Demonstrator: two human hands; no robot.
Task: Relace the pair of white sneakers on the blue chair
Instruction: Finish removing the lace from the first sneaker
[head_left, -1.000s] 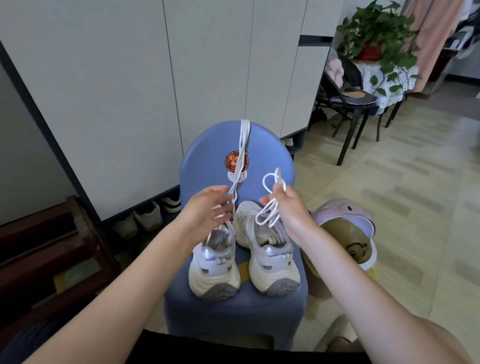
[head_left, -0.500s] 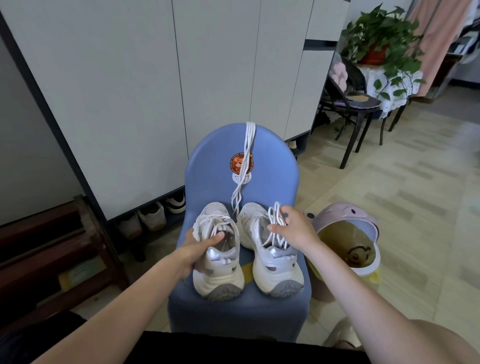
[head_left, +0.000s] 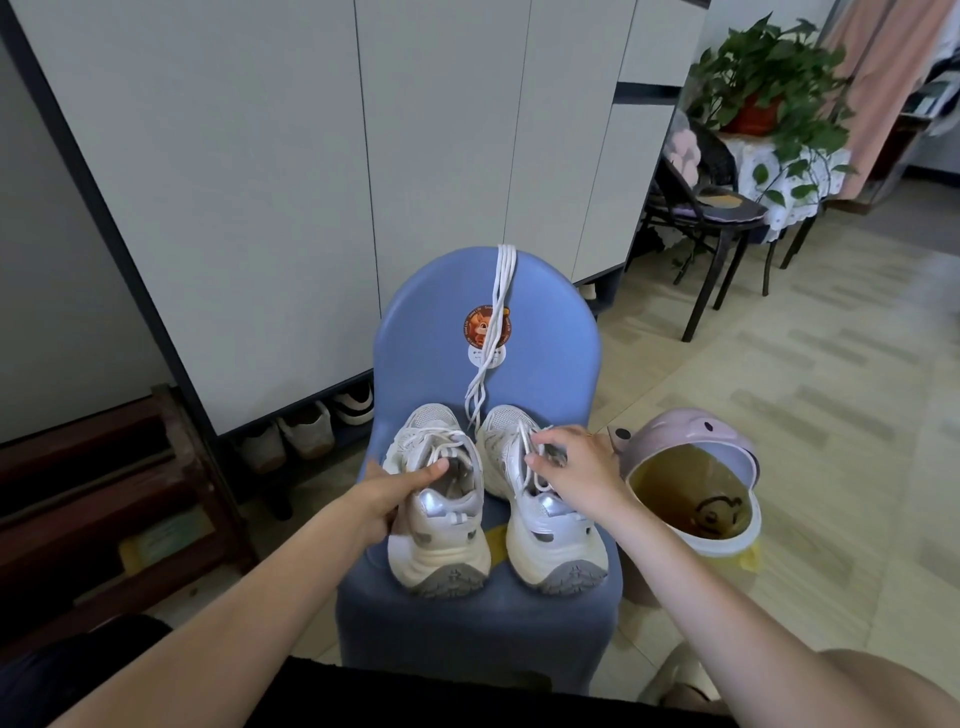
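White mesh sneakers (head_left: 496, 499) sat on a blue plastic chair (head_left: 545, 332); left hand (head_left: 387, 493) gripped one's collar, right hand (head_left: 576, 467) pinched the other's white laces (head_left: 530, 457).

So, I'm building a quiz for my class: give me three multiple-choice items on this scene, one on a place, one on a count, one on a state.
1. Where do the spare laces hang?
A. over the blue chair back
B. on the cabinet door
C. in the bin

2. How many white sneakers stand on the seat?
A. one
B. two
C. three

3. What is the left hand doing?
A. lying flat on the seat
B. gripping the left sneaker at its collar
C. holding the bin

Answers: 1 A, they drape from the backrest top. 2 B, the left sneaker and right sneaker sit side by side. 3 B, its thumb hooks the opening.
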